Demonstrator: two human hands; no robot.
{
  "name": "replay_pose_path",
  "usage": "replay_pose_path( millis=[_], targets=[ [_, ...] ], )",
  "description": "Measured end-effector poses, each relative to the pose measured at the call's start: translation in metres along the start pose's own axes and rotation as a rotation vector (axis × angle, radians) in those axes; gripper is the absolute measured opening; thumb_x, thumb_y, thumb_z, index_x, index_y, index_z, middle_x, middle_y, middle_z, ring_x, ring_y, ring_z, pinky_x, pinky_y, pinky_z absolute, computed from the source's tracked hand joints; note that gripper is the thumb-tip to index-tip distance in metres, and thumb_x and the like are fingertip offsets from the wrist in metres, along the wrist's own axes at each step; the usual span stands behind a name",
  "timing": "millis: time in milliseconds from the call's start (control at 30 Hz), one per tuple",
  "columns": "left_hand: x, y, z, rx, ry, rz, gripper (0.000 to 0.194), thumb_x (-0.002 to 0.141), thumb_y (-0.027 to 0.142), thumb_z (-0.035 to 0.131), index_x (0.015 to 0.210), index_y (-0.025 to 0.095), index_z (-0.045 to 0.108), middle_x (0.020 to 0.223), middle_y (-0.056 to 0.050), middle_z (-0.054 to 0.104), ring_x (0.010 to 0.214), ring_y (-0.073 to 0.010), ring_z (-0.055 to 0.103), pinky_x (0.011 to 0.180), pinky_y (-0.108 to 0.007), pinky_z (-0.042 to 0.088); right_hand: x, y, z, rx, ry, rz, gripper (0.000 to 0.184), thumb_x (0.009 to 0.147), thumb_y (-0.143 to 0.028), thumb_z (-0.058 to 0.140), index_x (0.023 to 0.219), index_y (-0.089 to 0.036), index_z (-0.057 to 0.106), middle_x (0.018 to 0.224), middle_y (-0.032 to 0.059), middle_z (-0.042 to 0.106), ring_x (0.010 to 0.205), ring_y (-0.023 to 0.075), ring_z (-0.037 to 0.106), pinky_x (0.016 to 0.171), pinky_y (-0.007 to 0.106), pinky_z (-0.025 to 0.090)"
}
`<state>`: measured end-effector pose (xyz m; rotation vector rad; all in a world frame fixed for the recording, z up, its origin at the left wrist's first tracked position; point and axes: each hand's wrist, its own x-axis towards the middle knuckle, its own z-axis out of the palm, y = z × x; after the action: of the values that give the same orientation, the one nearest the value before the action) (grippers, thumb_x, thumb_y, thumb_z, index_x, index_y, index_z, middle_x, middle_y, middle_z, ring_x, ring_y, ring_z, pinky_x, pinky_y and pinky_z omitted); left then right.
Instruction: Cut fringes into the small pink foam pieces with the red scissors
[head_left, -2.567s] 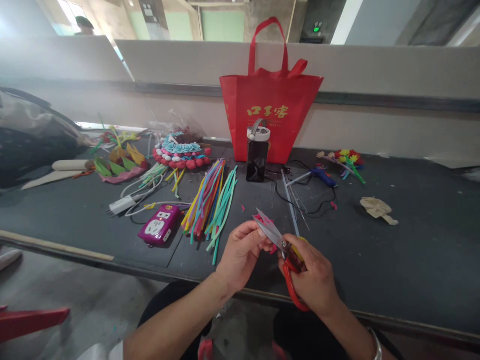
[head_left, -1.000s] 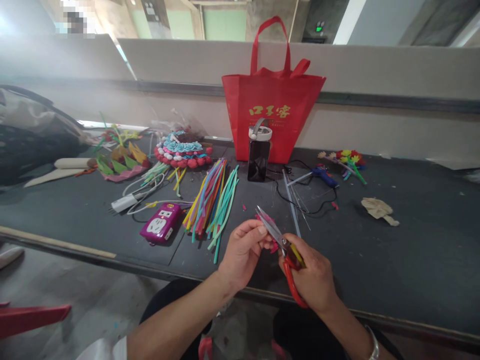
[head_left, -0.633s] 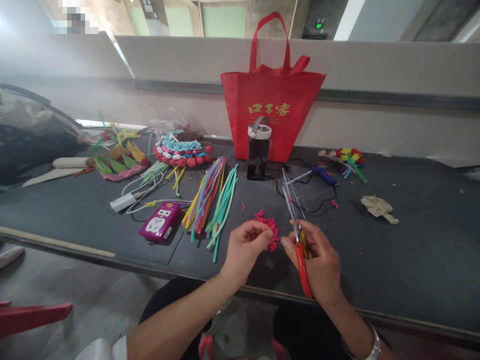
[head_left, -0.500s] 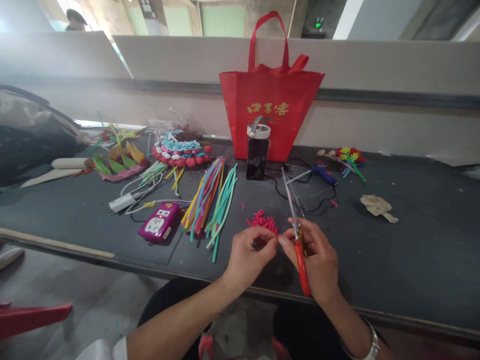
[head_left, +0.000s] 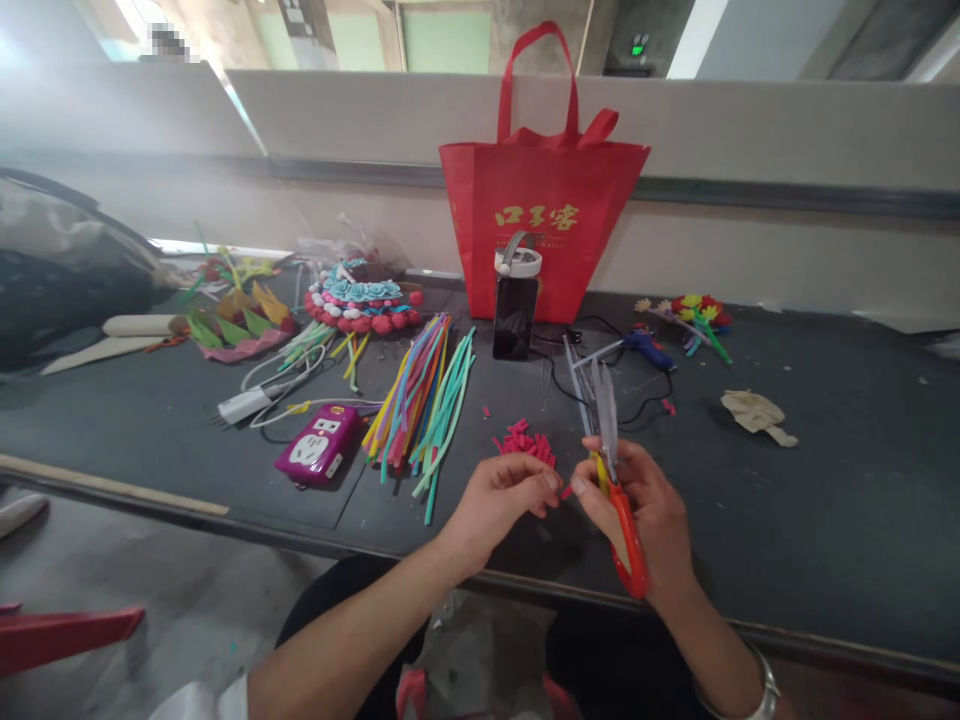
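Observation:
My right hand (head_left: 649, 510) is closed round red-handled scissors (head_left: 606, 415), blades nearly together and pointing up and away from me. My left hand (head_left: 501, 495) hovers just left of it with curled fingers, thumb pressed to fingertips; what it pinches is too small to name. A tiny red scrap (head_left: 566, 491) shows between the hands. A pile of small pink-red cut pieces (head_left: 526, 442) lies on the dark table (head_left: 825, 500) just beyond my left hand.
Coloured foam strips (head_left: 424, 395) fan out left of the pile, beside a purple power strip (head_left: 319, 447). A red tote bag (head_left: 544, 215), dark bottle (head_left: 516, 305), blue glue gun (head_left: 643, 347), paper flowers (head_left: 697, 315), decorated craft cake (head_left: 364, 300) and crumpled cloth (head_left: 754, 415) stand farther back.
The scissors were cutting a pink piece held in my left hand; now they have swung away upright to the right, and the cut pieces lie uncovered on the table.

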<state>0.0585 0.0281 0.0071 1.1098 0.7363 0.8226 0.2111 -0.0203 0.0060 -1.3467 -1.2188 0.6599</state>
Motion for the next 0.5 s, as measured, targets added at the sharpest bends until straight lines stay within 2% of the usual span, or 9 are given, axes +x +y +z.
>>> replay_pose_path(
  millis=[167, 333, 400, 500],
  targets=[
    [0.0013, -0.0019, -0.0043, -0.113, -0.095, -0.124, 0.019, 0.074, 0.031, 0.072, 0.076, 0.012, 0.071, 0.064, -0.003, 0.064, 0.058, -0.01, 0.055, 0.06, -0.023, 0.044, -0.0007, -0.0006, -0.0018, 0.063, -0.069, -0.007, 0.038, 0.074, -0.02, 0.07, 0.11, -0.026, 0.06, 0.075, -0.0051, 0.067, 0.054, 0.0069, 0.059, 0.048, 0.015, 0.049],
    [0.0006, -0.0043, -0.0061, -0.227, -0.175, -0.255, 0.018, 0.071, 0.028, 0.075, 0.075, 0.012, 0.071, 0.064, -0.003, 0.063, 0.058, -0.0103, 0.057, 0.058, -0.023, 0.044, -0.0009, -0.0005, -0.0016, 0.039, -0.084, -0.031, 0.034, 0.077, -0.021, 0.068, 0.11, -0.026, 0.059, 0.076, -0.0047, 0.067, 0.055, 0.007, 0.059, 0.05, 0.016, 0.05],
    [0.0003, -0.0045, -0.0057, -0.239, -0.169, -0.262, 0.017, 0.069, 0.026, 0.077, 0.075, 0.012, 0.07, 0.063, -0.002, 0.063, 0.057, -0.0098, 0.057, 0.057, -0.022, 0.044, -0.0011, -0.0003, -0.0019, 0.02, -0.087, -0.039, 0.034, 0.078, -0.024, 0.069, 0.11, -0.026, 0.059, 0.077, -0.0042, 0.067, 0.055, 0.0076, 0.06, 0.051, 0.017, 0.051],
    [0.0007, -0.0041, -0.0045, -0.26, -0.111, -0.201, 0.015, 0.07, 0.025, 0.076, 0.074, 0.012, 0.07, 0.061, -0.001, 0.063, 0.055, -0.0088, 0.056, 0.057, -0.021, 0.043, -0.0026, 0.0029, -0.0035, -0.07, -0.045, -0.052, 0.032, 0.081, -0.028, 0.066, 0.112, -0.025, 0.058, 0.078, -0.0031, 0.067, 0.056, 0.0091, 0.061, 0.052, 0.019, 0.051]
  ],
)
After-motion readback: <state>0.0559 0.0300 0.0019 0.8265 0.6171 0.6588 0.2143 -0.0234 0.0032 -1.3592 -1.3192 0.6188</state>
